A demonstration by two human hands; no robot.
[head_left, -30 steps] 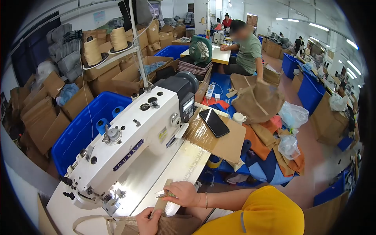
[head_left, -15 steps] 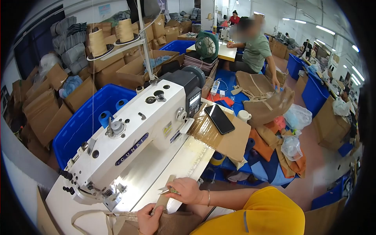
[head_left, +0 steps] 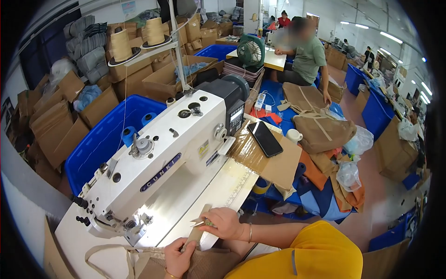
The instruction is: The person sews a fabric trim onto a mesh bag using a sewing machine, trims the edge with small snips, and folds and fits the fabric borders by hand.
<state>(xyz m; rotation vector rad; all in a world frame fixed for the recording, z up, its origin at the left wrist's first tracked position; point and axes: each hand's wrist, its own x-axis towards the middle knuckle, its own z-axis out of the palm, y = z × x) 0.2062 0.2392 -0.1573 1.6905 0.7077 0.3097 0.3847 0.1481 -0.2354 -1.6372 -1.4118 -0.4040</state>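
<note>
At the bottom centre, my left hand pinches a tan fabric strip that joins brown fabric below it. Just above and to the right, my right hand is closed round small thread snips, their blades pointing left over the strip's upper end. Both hands are at the front edge of the white sewing machine table, right of the needle area of the white sewing machine. A loop of tan strap lies left of my left hand.
A black phone rests on taped cardboard beyond my hands, beside a white mug. Behind the machine is a blue bin. A co-worker sits further back by brown fabric and a green fan.
The whole view has shifted, moving the machine and bins rightward in the picture. My hands keep the same hold on strip and snips. The co-worker's brown fabric has been moved and now lies flatter.
</note>
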